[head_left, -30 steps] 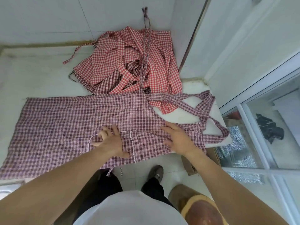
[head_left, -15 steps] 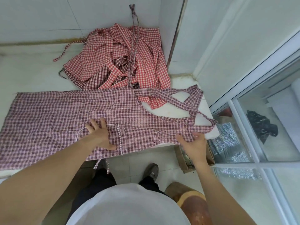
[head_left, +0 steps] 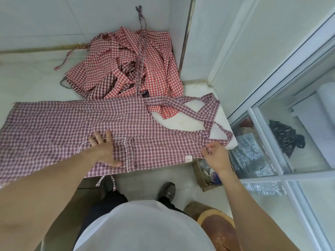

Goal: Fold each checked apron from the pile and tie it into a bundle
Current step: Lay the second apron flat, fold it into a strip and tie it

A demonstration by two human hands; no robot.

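Flat across the desk (head_left: 27, 78) a checked apron (head_left: 59, 127) is spread; it is pressed by the left hand (head_left: 104, 149), fingers straight, while its bib corner is pinched by the right hand (head_left: 215, 156). Behind lies the pile (head_left: 130, 62).

An apron (head_left: 72, 127) lies spread flat across the near part of a counter (head_left: 27, 78), its front edge hanging over the counter's lip. Its straps (head_left: 199, 113) cross on the counter's right end. Behind it, against the back wall's corner, sits a pile of aprons (head_left: 130, 66). The left hand (head_left: 105, 151) rests flat on the apron's middle, on a pocket; the right hand (head_left: 215, 156) pinches the apron's edge at the counter's right front corner. Below that corner a cardboard box (head_left: 204, 174) stands on the floor, with a wooden stump (head_left: 215, 225) nearer the person.
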